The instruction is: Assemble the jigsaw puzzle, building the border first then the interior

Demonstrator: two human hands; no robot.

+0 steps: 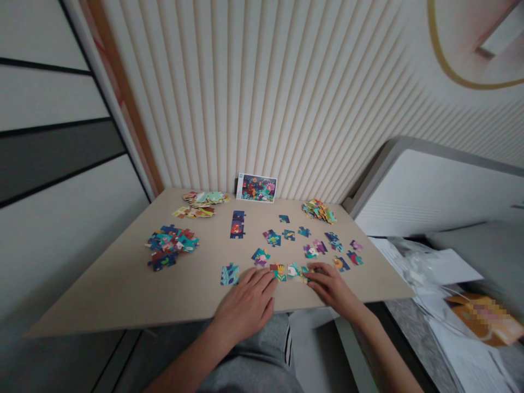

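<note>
A short row of joined puzzle pieces (290,271) lies near the front edge of the beige table (123,289). My left hand (248,303) rests flat on the table, fingers stretched out, its fingertips touching the row's left end. My right hand (333,286) lies on the row's right end, fingers extended and pressing on the pieces. A single teal piece (230,274) sits just left of my left hand. Several loose pieces (311,245) are scattered beyond the hands.
Piles of pieces lie at the left (170,245), back left (200,203) and back right (318,210). A joined dark blue strip (238,224) lies mid-table. A reference picture (256,187) leans on the ribbed wall. Papers and plastic (429,273) clutter the right.
</note>
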